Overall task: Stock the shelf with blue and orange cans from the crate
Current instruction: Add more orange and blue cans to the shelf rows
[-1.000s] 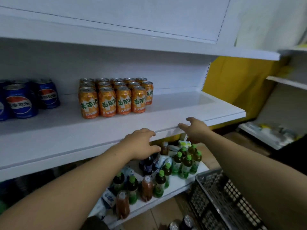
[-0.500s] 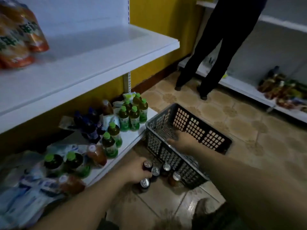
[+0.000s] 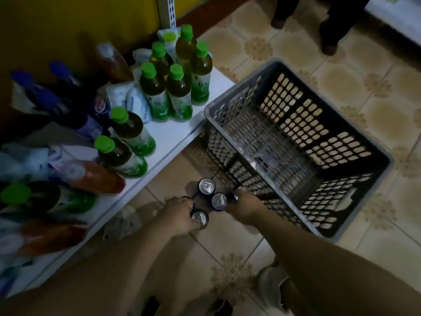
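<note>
From the head view I look down at the tiled floor (image 3: 227,238) in weak light. A small group of cans (image 3: 206,185) stands upright on the floor, just beside the near left wall of the grey crate (image 3: 230,124). Their silver tops are clear, but their bodies are dark and I cannot tell blue from orange.

My left hand (image 3: 180,213) has its grip curled over the left can (image 3: 191,205), which is mostly hidden under my fingers. Another can top touches this hand on its near side.

My right hand (image 3: 245,208) has its grip closed round the right can (image 3: 235,197), close to the crate wall. Only a small part of its top shows.

To the left is the low shelf (image 3: 173,133), white, carrying green-capped bottles (image 3: 157,92) and some darker bottles that are blurred. At the far right edge stand the legs of another person (image 3: 330,23).
</note>
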A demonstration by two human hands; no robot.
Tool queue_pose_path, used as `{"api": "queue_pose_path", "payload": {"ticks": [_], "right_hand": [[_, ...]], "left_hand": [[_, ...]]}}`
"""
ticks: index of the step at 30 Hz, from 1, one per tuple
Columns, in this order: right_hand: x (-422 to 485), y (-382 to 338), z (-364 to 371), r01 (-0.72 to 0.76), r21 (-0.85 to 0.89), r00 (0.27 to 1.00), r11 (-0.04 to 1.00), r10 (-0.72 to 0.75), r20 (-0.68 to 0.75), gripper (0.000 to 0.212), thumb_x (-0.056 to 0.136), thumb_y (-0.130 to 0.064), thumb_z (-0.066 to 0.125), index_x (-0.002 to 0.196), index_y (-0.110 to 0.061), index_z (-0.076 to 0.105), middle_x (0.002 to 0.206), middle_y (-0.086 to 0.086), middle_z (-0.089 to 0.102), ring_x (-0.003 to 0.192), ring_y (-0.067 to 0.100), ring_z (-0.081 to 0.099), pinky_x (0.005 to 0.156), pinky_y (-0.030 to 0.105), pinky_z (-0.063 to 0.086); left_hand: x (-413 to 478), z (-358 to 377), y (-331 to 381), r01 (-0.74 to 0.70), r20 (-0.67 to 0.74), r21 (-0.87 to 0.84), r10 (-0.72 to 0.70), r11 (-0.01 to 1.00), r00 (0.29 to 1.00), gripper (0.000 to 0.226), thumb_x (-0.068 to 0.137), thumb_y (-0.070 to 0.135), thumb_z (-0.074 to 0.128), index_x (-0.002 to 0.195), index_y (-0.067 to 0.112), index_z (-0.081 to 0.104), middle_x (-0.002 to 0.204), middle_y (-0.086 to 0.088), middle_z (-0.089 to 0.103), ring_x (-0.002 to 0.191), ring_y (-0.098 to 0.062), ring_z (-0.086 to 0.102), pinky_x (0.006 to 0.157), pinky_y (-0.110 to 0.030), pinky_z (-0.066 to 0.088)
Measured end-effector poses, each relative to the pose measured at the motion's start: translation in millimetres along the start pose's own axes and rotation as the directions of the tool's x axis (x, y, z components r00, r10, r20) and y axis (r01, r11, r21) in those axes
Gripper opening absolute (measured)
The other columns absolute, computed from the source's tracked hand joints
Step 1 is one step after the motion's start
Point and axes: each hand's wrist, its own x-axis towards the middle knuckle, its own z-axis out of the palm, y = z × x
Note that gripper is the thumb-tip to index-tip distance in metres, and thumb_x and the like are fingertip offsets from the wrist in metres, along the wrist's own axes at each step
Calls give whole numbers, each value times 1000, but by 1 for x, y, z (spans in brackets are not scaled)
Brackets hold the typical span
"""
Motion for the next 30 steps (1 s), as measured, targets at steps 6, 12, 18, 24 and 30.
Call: {"api": "queue_pose_path", "payload": {"ticks": [6,12,18,24,30], "right_hand": [[69,15,49,1,-36,997,999,2,79,63,90,-28,64,142,-10,32,141,17,40,129,35,43,101,36,38],[101,21,85,-45,23,998,999,44,35,91,85,-34,68,152,-17,9,146,18,28,125,38,47,98,40,42],[87,25,73,20,-28,995,999,-22,-99,62,87,-39,61,137,-14,34,129,19,47,107,40,57,80,37,44],[-12,7,22,192,403,949,895,-64,-310,73,67,-45,59,135,-21,48,121,1,51,112,23,54,90,33,45],[-125,-41,-30,474,646,853,599,-130,-505,63,69,-39,61,130,-39,43,127,-8,53,113,11,56,92,34,50]], "left_hand": [[63,34,-10,-25,31,63,23,998,999,60,81,39,64,132,15,45,132,-8,49,123,-27,46,98,-33,40],[89,54,-17,-30,108,142,14,989,994,57,78,42,65,127,17,48,136,-8,45,127,-28,38,106,-36,33],[82,39,-11,-42,69,75,37,996,997,60,75,40,68,127,19,48,133,-6,47,125,-26,41,105,-37,34],[23,5,21,-59,73,-372,93,926,993,95,71,20,77,149,27,22,135,5,41,124,-18,48,103,-35,43],[-82,-48,45,-275,-146,-571,234,774,961,95,67,18,81,145,32,29,140,5,44,122,-10,51,99,-34,49]]}}
